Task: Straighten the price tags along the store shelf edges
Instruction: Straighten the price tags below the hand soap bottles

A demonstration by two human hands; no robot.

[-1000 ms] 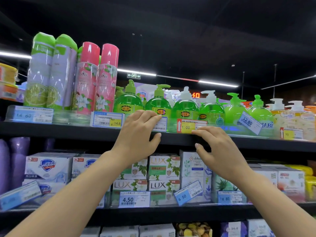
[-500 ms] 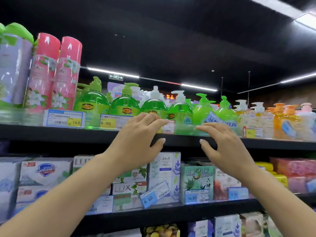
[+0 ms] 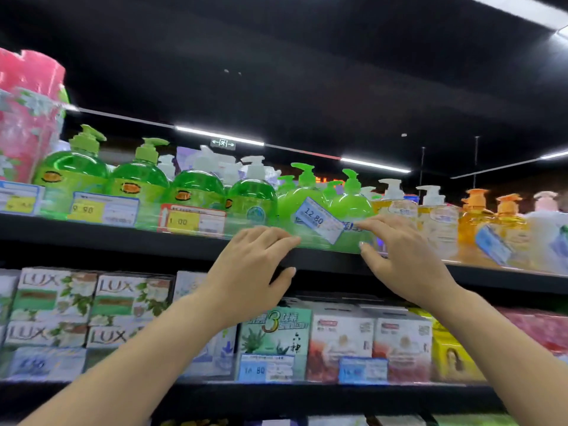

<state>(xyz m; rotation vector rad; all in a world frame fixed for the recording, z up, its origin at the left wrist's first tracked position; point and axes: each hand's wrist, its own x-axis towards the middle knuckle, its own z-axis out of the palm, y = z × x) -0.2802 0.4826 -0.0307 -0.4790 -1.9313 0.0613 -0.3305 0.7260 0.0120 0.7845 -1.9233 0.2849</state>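
Observation:
A blue price tag reading 12.80 (image 3: 318,219) hangs tilted, right end down, on the clear strip of the upper shelf edge (image 3: 123,238). My left hand (image 3: 252,265) is just below and left of it, fingers spread, fingertips at the strip. My right hand (image 3: 399,256) is at the tag's right end, fingers spread, fingertips by its corner; neither hand grips it. Two level tags, 9.80 (image 3: 103,209) and a red-framed one (image 3: 192,219), sit further left. Another blue tag (image 3: 493,245) hangs crooked at the right.
Green pump bottles (image 3: 196,189) and yellow and orange ones (image 3: 491,216) line the upper shelf. Pink cans (image 3: 27,118) stand at far left. Soap boxes (image 3: 55,305) fill the lower shelf, with blue tags (image 3: 266,368) on its edge.
The view and both hands have shifted right along the upper shelf, from the red-framed tag to the tilted 12.80 tag. The 12.80 tag is still tilted.

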